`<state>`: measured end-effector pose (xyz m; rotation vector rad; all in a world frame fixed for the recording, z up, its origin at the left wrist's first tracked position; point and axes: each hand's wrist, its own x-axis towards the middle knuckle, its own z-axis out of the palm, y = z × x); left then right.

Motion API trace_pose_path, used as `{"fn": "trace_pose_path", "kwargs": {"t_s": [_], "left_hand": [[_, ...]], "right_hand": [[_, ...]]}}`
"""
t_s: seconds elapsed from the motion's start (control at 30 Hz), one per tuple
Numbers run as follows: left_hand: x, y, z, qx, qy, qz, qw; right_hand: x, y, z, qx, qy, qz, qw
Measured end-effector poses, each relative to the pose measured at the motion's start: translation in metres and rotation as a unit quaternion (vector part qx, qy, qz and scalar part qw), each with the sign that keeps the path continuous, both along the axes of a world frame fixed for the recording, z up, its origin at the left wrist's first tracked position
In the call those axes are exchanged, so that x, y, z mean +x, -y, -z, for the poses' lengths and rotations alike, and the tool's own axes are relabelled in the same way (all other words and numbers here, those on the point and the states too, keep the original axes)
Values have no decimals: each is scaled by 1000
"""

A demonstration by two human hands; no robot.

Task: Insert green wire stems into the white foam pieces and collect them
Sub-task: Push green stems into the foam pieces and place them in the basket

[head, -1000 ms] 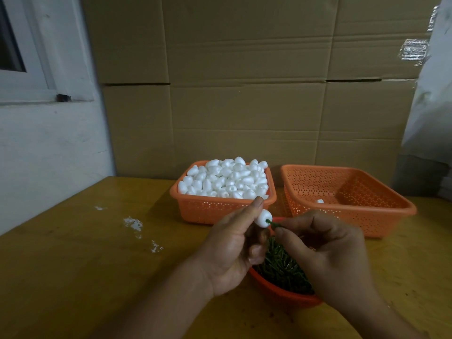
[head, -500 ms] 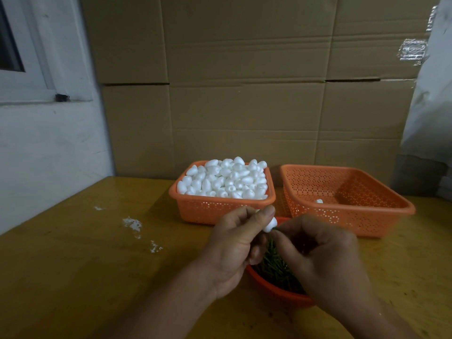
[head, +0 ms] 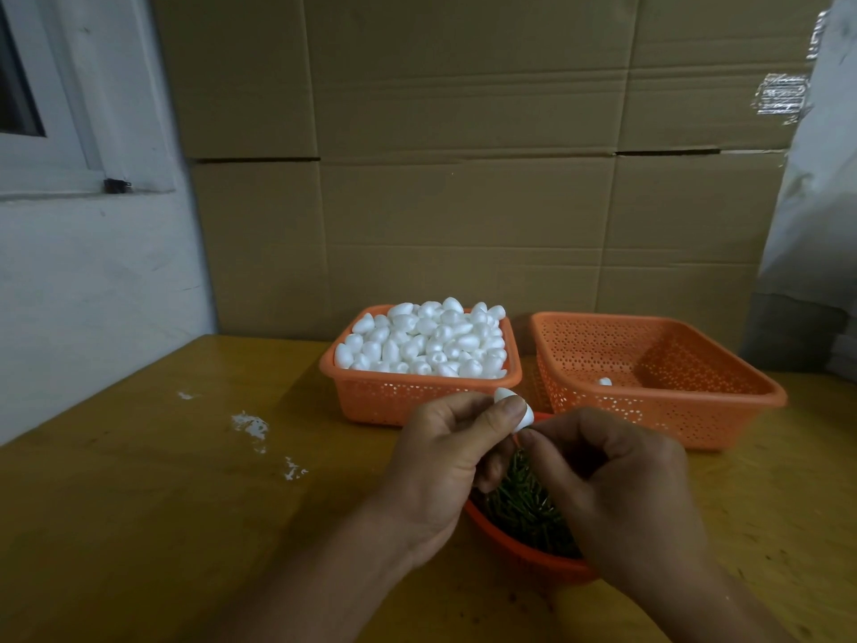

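- My left hand [head: 445,461] pinches one white foam piece [head: 517,409] between thumb and fingertips, holding it up above the near bowl.
- My right hand [head: 617,484] is curled with thumb and forefinger closed right at the foam's lower end; I take it that they pinch a green wire stem there, but the stem itself is hidden behind the fingers.
- I judge the step in hand to be the insertion itself: stem end at the base of the foam, both hands touching at that spot.
- Next move, as I read it: push the stem straight along the foam's long axis while the left pinch steadies it, gently, since foam of this kind likely dents or splits under a skewed push.
- Directly beneath the hands sits a round orange bowl [head: 519,549] holding a heap of green wire stems [head: 524,508].
- Behind it to the left, an orange basket [head: 417,396] is heaped with white foam pieces [head: 426,338].
- To the right, a second orange basket [head: 723,410] holds a single white piece [head: 604,381]; I judge that is the collecting basket, so the job is barely begun.
- All stand on a yellow-brown table [head: 139,503], with cardboard boxes [head: 463,178] behind.
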<state>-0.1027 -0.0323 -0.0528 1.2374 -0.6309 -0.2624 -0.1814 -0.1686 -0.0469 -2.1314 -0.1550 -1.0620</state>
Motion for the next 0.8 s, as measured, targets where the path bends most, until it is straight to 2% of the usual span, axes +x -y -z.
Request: {"fn": "trace_pose_path", "kwargs": {"t_s": [0.33,0.8], "left_hand": [[-2,2,1,36,109,-66,991],[-4,2,3,46,108,-67,991]], "right_hand": [[-1,0,0,11,-11,-11,1000],[2,3,0,62,-43,-47,996]]}}
